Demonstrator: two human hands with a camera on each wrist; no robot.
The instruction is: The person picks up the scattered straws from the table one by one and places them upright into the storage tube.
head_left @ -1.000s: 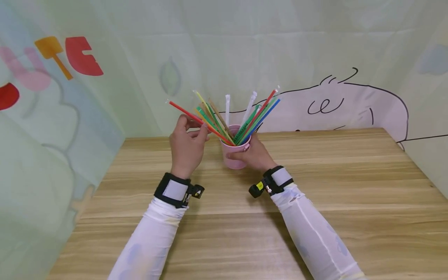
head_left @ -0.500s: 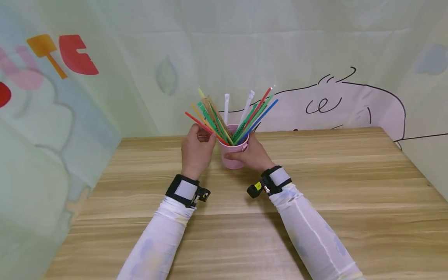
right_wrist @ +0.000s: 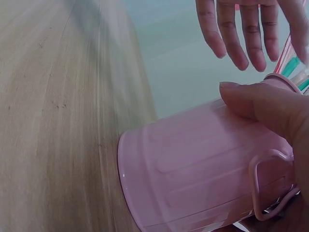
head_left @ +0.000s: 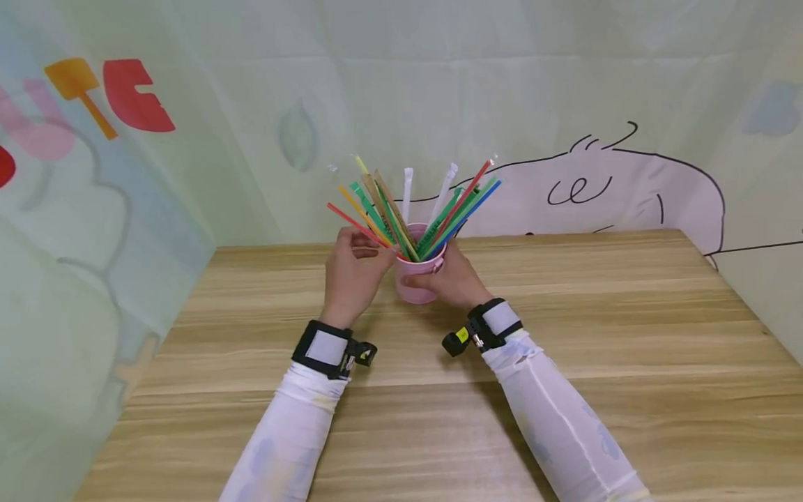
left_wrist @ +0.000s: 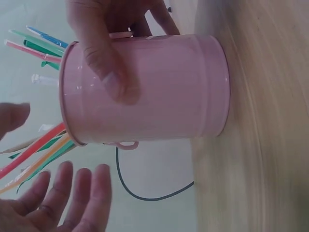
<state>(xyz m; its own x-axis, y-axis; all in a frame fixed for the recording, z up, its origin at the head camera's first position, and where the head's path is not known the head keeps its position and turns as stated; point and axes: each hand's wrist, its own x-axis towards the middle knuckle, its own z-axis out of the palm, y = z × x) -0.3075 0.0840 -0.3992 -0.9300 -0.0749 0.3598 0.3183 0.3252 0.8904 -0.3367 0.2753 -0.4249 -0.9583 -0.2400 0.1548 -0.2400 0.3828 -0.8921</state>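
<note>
A pink metal cup point(head_left: 415, 287) stands on the wooden table point(head_left: 564, 335) and holds a fan of coloured straws point(head_left: 433, 209), some of them in paper wrappers. My right hand point(head_left: 450, 279) grips the cup from the right, its thumb point(left_wrist: 104, 63) across the wall. My left hand point(head_left: 353, 268) hovers just left of the rim with straight, spread fingers point(right_wrist: 241, 34). A red straw point(head_left: 354, 224) and an orange one lean out over it; the hand point(left_wrist: 63, 198) holds nothing. The cup point(right_wrist: 203, 164) has small loop handles.
Printed fabric walls point(head_left: 188, 160) close in the table at the back and on both sides. The table's left edge point(head_left: 157, 348) runs close to the left arm. Bare wood stretches in front of and to the right of the cup.
The left hand held the red straw out to the left, slid it down into the cup while moving right, then let go and opened. The right hand stayed on the cup.
</note>
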